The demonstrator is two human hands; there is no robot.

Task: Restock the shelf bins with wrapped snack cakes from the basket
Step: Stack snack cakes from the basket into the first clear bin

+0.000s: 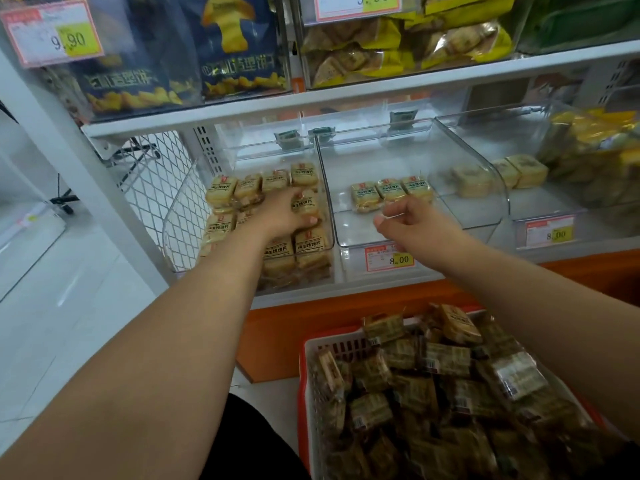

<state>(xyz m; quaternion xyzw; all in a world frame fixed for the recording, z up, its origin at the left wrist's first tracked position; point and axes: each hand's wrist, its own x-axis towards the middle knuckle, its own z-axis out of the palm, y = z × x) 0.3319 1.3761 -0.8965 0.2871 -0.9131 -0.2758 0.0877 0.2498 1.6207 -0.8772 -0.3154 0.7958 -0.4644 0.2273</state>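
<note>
**Both hands at the shelf bins**

At mid-frame, both bare arms stretch forward from the bottom corners toward the lower shelf (346,292). Left hand (287,214) lies palm down inside the left bin (166,233), fingers curled over a wrapped cake (304,206) on top of the pile, thumb tip showing beside it. Right hand (403,220) hangs over the middle bin (498,188), fingers loosely curled and narrow, with nothing held; its thumb points left.

The left bin is packed with cakes (277,247) nearly to its clear front wall, leaving little room. The middle bin holds only a row of three cakes (391,192) at centre, with bare floor in front of and behind them. A clear divider separates the two bins, between the hands. Further right, pale square cakes (519,171) sit in another bin, with yellow packets (595,147) beyond.

Bottom right of the frame, a red-rimmed white basket (332,344) is heaped with wrapped cakes (446,362), just below the orange shelf base (294,327).

Price tags read 8.00 (389,258) on the middle bin, 8.00 (550,231) on the next bin right, and 9.90 (52,32) at upper left. Wrapper print is too blurred to read.
</note>
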